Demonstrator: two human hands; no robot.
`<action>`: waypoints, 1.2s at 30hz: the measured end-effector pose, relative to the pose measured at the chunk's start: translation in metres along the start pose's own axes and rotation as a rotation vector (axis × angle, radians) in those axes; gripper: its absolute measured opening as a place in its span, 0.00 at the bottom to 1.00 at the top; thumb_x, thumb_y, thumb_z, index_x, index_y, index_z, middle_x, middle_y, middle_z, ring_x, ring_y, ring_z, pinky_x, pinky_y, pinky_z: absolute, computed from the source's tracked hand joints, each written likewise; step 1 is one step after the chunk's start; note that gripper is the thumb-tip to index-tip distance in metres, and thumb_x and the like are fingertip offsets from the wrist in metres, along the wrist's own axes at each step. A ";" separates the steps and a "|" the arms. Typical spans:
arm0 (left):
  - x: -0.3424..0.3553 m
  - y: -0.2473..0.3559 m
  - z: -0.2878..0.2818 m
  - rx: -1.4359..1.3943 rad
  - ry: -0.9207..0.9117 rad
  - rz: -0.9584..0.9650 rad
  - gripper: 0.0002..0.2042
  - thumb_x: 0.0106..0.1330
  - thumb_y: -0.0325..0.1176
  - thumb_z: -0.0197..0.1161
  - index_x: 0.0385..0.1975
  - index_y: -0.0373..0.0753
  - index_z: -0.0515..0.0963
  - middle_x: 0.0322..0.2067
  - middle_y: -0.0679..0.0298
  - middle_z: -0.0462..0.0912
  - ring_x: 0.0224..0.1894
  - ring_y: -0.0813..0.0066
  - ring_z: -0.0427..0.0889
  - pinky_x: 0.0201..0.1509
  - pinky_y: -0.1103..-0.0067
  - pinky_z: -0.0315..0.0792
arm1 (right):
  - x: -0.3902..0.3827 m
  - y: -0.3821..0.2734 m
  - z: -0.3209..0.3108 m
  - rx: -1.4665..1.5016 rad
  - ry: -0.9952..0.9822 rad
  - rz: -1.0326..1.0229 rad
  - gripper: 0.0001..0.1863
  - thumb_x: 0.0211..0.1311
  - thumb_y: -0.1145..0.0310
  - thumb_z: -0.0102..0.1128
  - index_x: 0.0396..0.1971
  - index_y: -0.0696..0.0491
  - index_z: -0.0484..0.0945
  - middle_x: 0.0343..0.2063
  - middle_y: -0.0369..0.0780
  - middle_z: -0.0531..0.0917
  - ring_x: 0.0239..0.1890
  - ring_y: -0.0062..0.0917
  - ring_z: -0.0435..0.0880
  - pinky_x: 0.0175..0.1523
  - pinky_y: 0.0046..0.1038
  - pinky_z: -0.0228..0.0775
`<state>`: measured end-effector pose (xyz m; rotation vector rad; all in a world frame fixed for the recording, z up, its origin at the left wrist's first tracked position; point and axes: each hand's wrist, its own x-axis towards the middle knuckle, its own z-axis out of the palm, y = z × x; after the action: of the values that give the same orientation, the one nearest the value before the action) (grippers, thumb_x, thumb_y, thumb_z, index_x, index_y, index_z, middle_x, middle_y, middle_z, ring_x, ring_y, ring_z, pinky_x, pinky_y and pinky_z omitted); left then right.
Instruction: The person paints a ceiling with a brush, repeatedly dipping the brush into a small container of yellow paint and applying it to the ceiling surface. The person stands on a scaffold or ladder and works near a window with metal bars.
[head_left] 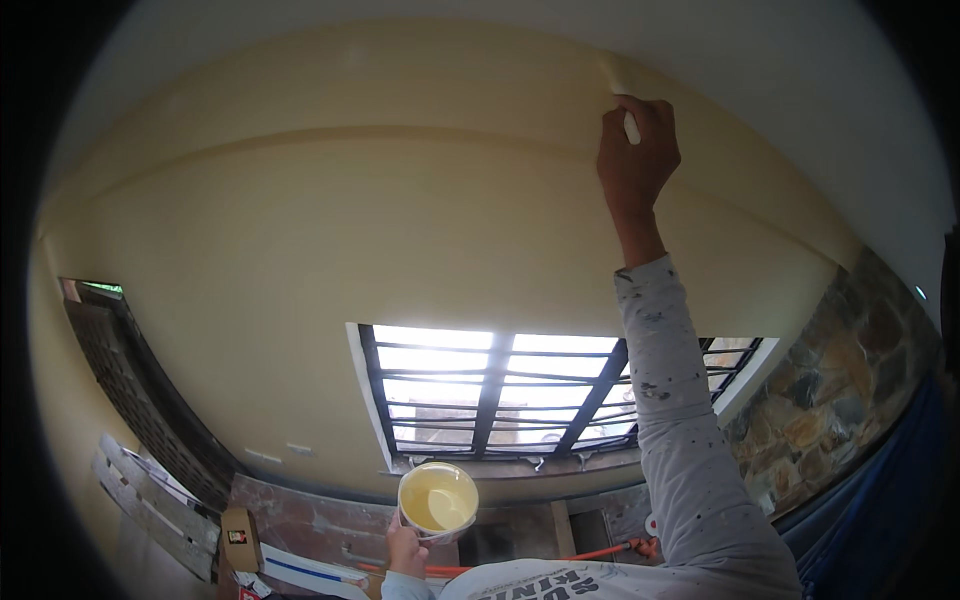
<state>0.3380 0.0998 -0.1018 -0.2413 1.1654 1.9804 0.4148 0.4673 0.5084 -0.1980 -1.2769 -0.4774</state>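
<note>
High up near the ceiling line, my right hand [640, 155] is closed around the pale handle of a paintbrush [632, 128]. The bristle end meets the cream-yellow wall [420, 230] just under the grey ceiling [780, 90]. Low in front of my body, my left hand [405, 550] grips the side of a small plastic bucket [440, 474]. Pale yellow paint [437, 505] lies inside it, and streaks coat its inner wall. Dark paint spots mark my right sleeve [665, 350].
A barred window [490, 390] is set in the wall ahead. To the left are a dark door [140, 375], a grey slatted board [165, 510] and a cardboard box [240, 540]. An orange pole [590, 553] shows below. Stone cladding [830, 400] and blue cloth [880, 490] lie right.
</note>
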 end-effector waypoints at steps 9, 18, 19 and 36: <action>0.004 0.007 0.013 0.049 -0.017 -0.031 0.42 0.55 0.05 0.38 0.73 0.38 0.69 0.65 0.51 0.77 0.58 0.44 0.86 0.39 0.50 0.92 | 0.012 0.064 -0.031 -0.038 0.012 0.078 0.07 0.61 0.75 0.67 0.38 0.53 0.89 0.36 0.39 0.83 0.39 0.33 0.87 0.47 0.34 0.80; -0.003 0.012 0.021 0.092 -0.057 -0.041 0.42 0.54 0.06 0.37 0.73 0.40 0.70 0.64 0.54 0.78 0.60 0.44 0.85 0.39 0.48 0.91 | 0.004 0.073 -0.058 0.042 0.042 0.079 0.07 0.65 0.76 0.67 0.41 0.54 0.89 0.39 0.39 0.85 0.42 0.33 0.88 0.50 0.34 0.81; -0.003 0.011 0.020 0.097 -0.048 -0.040 0.42 0.54 0.07 0.37 0.73 0.40 0.71 0.64 0.54 0.78 0.59 0.44 0.85 0.40 0.47 0.91 | 0.000 0.059 -0.051 0.078 0.010 0.051 0.07 0.65 0.76 0.67 0.42 0.54 0.88 0.40 0.39 0.85 0.42 0.32 0.88 0.50 0.34 0.81; -0.011 0.004 0.012 -0.004 -0.042 -0.035 0.43 0.54 0.07 0.38 0.73 0.43 0.70 0.65 0.54 0.77 0.58 0.43 0.85 0.36 0.45 0.90 | -0.004 0.037 -0.031 0.045 -0.030 -0.028 0.10 0.62 0.79 0.69 0.42 0.53 0.88 0.42 0.41 0.86 0.43 0.34 0.89 0.48 0.33 0.83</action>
<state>0.3446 0.1026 -0.0866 -0.2194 1.1235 1.9486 0.4578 0.4889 0.4997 -0.1502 -1.3198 -0.4708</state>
